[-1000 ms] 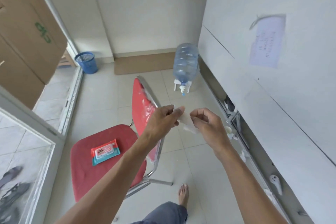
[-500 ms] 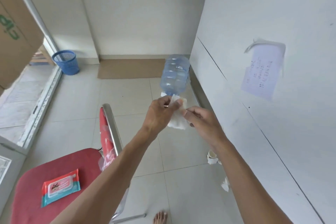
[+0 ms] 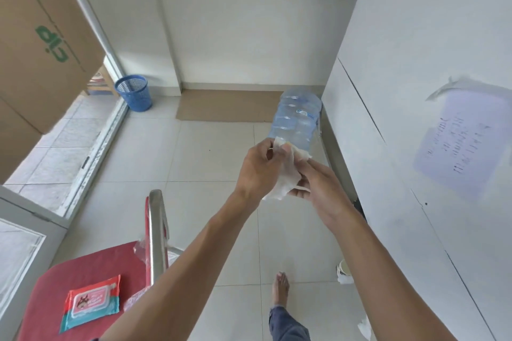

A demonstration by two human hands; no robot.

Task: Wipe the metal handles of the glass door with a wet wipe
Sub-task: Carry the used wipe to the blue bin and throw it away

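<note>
The wet wipe (image 3: 282,174) is pinched between my left hand (image 3: 259,171) and right hand (image 3: 322,188) in mid-air, out of its pack (image 3: 91,303) on the chair seat's front edge, handles unwiped, out of view.

One head-worn camera looks forward and steeply down, close over both forearms. Its wide angle takes in the tiled floor (image 3: 194,202) and the right-hand wall (image 3: 429,36).

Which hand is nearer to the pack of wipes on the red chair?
Left. The left hand is up at the wipe, above and right of the pack. The right hand is farther right.
</note>
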